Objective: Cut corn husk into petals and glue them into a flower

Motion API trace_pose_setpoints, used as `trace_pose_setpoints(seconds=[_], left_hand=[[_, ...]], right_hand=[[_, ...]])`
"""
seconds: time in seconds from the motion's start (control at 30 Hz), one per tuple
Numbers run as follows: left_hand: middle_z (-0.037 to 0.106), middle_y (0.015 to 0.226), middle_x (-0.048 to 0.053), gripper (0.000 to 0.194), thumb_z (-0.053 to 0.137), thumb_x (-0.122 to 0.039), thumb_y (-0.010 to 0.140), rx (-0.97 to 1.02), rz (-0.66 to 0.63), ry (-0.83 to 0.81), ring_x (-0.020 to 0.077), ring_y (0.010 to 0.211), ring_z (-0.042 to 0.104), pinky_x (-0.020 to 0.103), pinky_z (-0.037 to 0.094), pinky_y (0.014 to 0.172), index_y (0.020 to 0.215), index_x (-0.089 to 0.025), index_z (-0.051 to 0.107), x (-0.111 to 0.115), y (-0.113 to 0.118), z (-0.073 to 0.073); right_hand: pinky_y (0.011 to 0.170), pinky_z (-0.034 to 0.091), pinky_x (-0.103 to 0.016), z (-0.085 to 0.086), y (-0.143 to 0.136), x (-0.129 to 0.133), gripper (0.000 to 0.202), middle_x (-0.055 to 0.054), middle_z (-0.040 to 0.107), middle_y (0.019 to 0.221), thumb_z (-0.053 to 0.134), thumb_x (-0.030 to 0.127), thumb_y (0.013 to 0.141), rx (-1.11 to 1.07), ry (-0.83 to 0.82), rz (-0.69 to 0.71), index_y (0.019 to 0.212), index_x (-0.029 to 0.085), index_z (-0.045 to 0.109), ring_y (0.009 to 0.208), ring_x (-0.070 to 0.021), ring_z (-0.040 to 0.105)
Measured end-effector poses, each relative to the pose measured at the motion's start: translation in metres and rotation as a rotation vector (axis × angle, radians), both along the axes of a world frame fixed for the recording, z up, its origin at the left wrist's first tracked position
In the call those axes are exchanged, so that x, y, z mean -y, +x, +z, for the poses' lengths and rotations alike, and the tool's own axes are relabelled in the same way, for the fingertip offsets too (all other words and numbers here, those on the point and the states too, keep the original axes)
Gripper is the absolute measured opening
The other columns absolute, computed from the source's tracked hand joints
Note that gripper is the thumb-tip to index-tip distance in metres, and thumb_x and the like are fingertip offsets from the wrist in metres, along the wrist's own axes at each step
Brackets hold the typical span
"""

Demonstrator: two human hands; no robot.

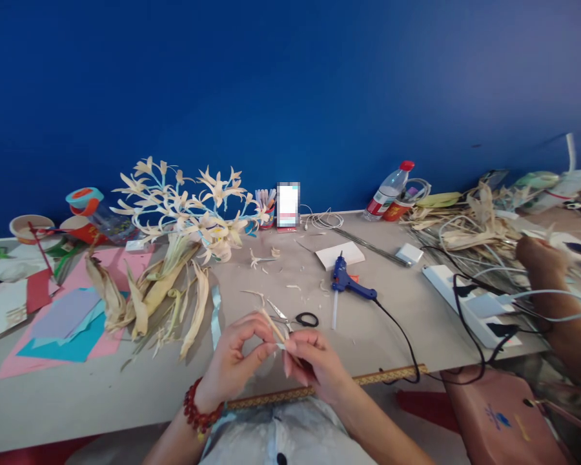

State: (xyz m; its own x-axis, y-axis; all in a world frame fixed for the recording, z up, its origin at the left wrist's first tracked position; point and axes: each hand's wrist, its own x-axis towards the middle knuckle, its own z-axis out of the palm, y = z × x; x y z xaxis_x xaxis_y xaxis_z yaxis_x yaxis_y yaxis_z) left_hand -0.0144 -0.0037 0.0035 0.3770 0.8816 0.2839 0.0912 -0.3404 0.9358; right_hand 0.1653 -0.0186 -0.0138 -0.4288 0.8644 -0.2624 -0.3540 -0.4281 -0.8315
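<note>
My left hand [244, 355], with a red bead bracelet at the wrist, pinches a thin pale strip of corn husk [273, 324] near its lower end. Close against it, my right hand [314, 361] has its thumb and fingers closed on the same lower end, where a small light-coloured bit shows between the fingertips. Just beyond my hands lie scissors [307, 319], partly hidden by my fingers. A blue glue gun [341, 278] with a glue stick in it rests to the right. Left of my hands are a light blue ribbon [215, 316] and dried corn husks [193, 313].
Husk flowers on pale blue stems [213, 226] stand at the back. Coloured paper [68, 342] lies left. To the right are a power strip [465, 307] with cables, a bottle [390, 190] and a husk pile [479, 226]. Another person's hand [542, 261] reaches in at far right.
</note>
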Motion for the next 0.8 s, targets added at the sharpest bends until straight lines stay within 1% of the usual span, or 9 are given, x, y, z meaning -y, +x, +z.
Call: trace_pose_setpoints(seconds=[0.1,0.23,0.33,0.4,0.5,0.57,0.63,0.7,0.8], left_hand=[[0.066,0.081,0.003,0.007,0.064,-0.019,0.088,0.001,-0.013,0.019,0.0187,0.087,0.061,0.034,0.046,0.089,0.081,-0.02,0.065,-0.001,-0.004,-0.001],[0.064,0.074,0.0,0.009,0.063,-0.02,0.088,0.035,-0.038,0.041,0.0166,0.078,0.06,0.043,0.041,0.102,0.08,-0.021,0.063,-0.006,-0.008,-0.004],[0.062,0.073,0.0,0.009,0.063,-0.022,0.089,0.054,-0.043,0.017,0.016,0.077,0.06,0.046,0.039,0.105,0.08,-0.021,0.063,-0.008,-0.01,-0.006],[0.062,0.074,0.0,0.01,0.063,-0.023,0.089,0.055,-0.025,-0.004,0.0164,0.078,0.061,0.045,0.04,0.106,0.08,-0.02,0.063,-0.007,-0.009,-0.007],[0.064,0.078,0.002,0.011,0.062,-0.024,0.089,0.023,0.016,-0.03,0.0175,0.081,0.062,0.043,0.041,0.104,0.079,-0.02,0.063,-0.004,-0.007,-0.006],[0.067,0.079,0.002,0.011,0.062,-0.024,0.089,-0.015,0.032,-0.026,0.0189,0.086,0.063,0.042,0.041,0.104,0.079,-0.02,0.063,-0.002,-0.005,-0.004],[0.068,0.079,0.002,0.01,0.062,-0.023,0.089,-0.04,0.043,-0.008,0.0199,0.09,0.064,0.043,0.039,0.106,0.079,-0.02,0.063,-0.001,-0.003,-0.003],[0.068,0.077,0.001,0.009,0.062,-0.021,0.089,-0.047,0.049,0.015,0.0196,0.089,0.064,0.044,0.038,0.108,0.08,-0.021,0.064,0.0,-0.002,-0.001],[0.066,0.076,0.0,0.008,0.063,-0.02,0.087,-0.034,0.036,0.05,0.0176,0.08,0.063,0.045,0.039,0.108,0.08,-0.021,0.065,0.0,0.0,0.001]], right_hand=[[0.033,0.01,-0.021,0.002,0.0,0.0,0.043,0.006,0.04,0.032,0.072,0.049,0.074,-0.069,-0.055,0.043,0.052,0.012,0.065,0.028,-0.0045,0.027],[0.031,0.012,-0.02,0.0,0.004,0.001,0.041,0.006,0.039,0.031,0.069,0.045,0.077,-0.192,-0.135,0.068,0.052,0.013,0.064,0.025,-0.0042,0.022],[0.031,0.013,-0.02,0.0,0.008,0.001,0.042,0.008,0.036,0.031,0.066,0.046,0.081,-0.236,-0.145,0.099,0.054,0.014,0.062,0.026,-0.0039,0.018],[0.034,0.014,-0.02,0.002,0.009,0.001,0.044,0.007,0.041,0.037,0.066,0.05,0.082,-0.168,-0.076,0.044,0.058,0.013,0.063,0.03,-0.004,0.024],[0.04,0.021,-0.019,0.005,0.004,0.003,0.044,0.004,0.049,0.053,0.071,0.056,0.078,0.043,0.107,-0.066,0.069,0.013,0.065,0.042,-0.0054,0.035],[0.045,0.025,-0.02,0.005,-0.001,0.005,0.045,0.005,0.047,0.055,0.07,0.058,0.079,0.177,0.221,-0.075,0.07,0.015,0.063,0.046,-0.0065,0.037],[0.046,0.026,-0.021,0.003,-0.005,0.006,0.046,0.005,0.044,0.051,0.064,0.058,0.084,0.272,0.303,-0.081,0.068,0.015,0.062,0.046,-0.0074,0.036],[0.046,0.026,-0.021,0.001,-0.007,0.007,0.048,0.005,0.043,0.049,0.058,0.058,0.088,0.31,0.331,-0.089,0.066,0.015,0.062,0.046,-0.0077,0.036],[0.043,0.023,-0.022,0.0,-0.007,0.006,0.051,0.005,0.043,0.047,0.059,0.059,0.086,0.262,0.259,-0.073,0.061,0.015,0.06,0.043,-0.0072,0.034]])
